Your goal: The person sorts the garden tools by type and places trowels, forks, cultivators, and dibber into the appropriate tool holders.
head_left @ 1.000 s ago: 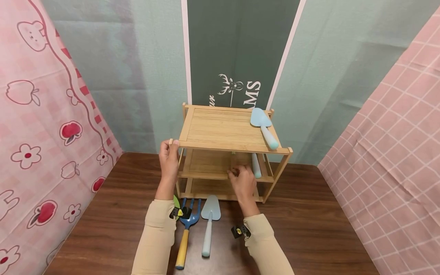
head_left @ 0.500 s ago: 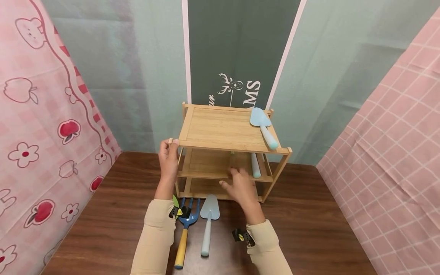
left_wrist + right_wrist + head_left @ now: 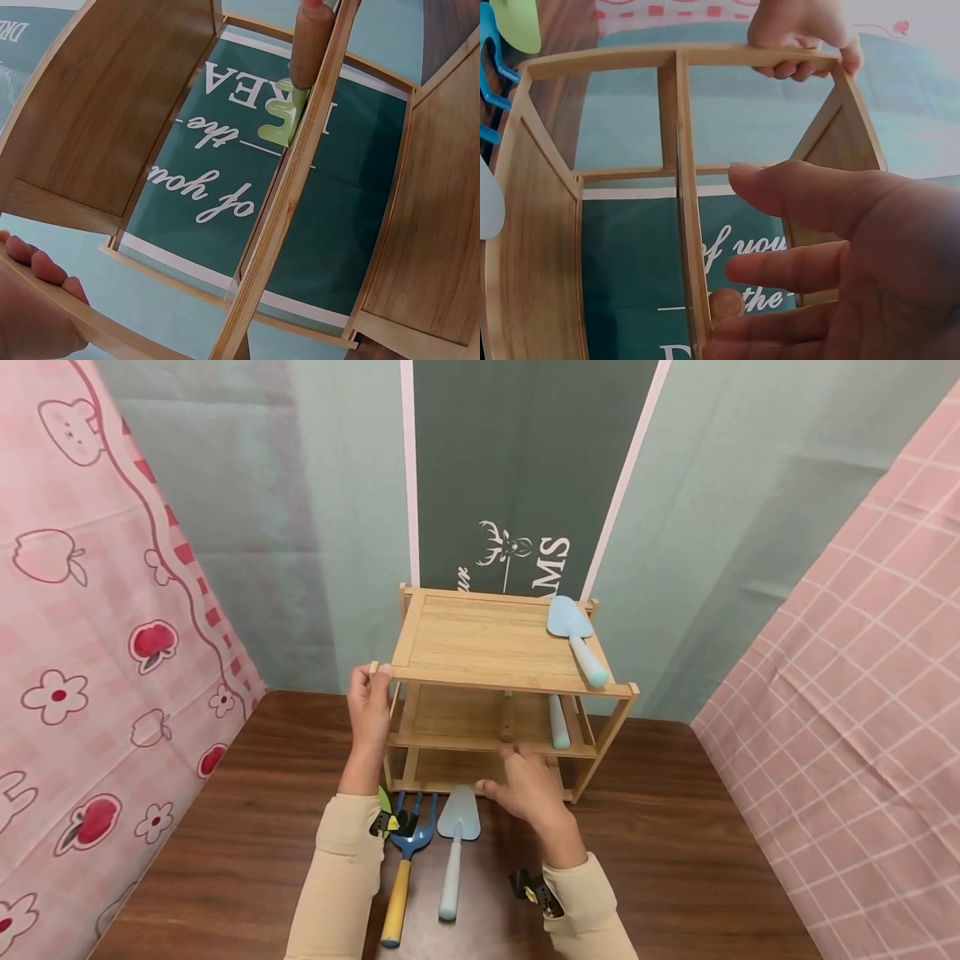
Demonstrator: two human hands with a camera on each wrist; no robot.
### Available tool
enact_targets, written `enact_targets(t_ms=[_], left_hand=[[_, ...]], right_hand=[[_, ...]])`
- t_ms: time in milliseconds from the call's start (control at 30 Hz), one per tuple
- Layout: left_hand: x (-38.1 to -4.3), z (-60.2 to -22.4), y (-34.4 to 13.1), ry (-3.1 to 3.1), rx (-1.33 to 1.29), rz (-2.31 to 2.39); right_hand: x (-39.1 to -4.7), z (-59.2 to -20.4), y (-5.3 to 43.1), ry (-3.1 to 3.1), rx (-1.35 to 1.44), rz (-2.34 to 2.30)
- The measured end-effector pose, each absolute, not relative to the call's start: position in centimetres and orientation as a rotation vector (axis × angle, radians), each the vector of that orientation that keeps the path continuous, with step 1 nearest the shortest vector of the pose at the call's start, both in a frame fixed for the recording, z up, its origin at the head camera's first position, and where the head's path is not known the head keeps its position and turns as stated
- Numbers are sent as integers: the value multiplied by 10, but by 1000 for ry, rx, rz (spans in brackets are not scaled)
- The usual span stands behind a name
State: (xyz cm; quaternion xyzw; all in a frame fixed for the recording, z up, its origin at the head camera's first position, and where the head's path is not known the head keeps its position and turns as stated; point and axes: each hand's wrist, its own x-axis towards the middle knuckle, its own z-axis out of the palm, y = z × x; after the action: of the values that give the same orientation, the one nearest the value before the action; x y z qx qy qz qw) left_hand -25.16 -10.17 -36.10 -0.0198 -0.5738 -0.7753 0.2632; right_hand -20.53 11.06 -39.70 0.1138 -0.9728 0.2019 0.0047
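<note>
My left hand (image 3: pixel 368 714) grips the front left corner of the three-tier wooden rack (image 3: pixel 480 639); its fingers curl round the frame in the right wrist view. My right hand (image 3: pixel 532 789) is at the front edge of the middle shelf, fingers extended and thumb apart. Its fingertips are right at the end of a wooden handle (image 3: pixel 508 722). That handle belongs to a green pronged garden tool (image 3: pixel 281 127) lying on the middle shelf. Beside it lies a pale handle (image 3: pixel 558 722), its head hidden under the top shelf. A light blue trowel (image 3: pixel 572 627) rests on the top shelf, at the right.
On the brown table (image 3: pixel 675 843), before the rack, lie a blue garden fork (image 3: pixel 401 893) with a yellow handle and another pale blue trowel (image 3: pixel 453 860). A green tool (image 3: pixel 517 22) is partly hidden by the left forearm. Printed cloths hang on three sides.
My right hand's fingers, curled over the middle shelf before, have straightened, and the hand has drawn back toward the front. The wooden handle now shows. My left hand stays at the corner.
</note>
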Motion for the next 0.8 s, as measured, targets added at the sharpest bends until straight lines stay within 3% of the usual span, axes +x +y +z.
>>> enact_targets(t_ms=[800], left_hand=[[-251, -362, -103, -1571, -92, -2053]], right_hand=[[-173, -419, 107, -3093, 393, 730]])
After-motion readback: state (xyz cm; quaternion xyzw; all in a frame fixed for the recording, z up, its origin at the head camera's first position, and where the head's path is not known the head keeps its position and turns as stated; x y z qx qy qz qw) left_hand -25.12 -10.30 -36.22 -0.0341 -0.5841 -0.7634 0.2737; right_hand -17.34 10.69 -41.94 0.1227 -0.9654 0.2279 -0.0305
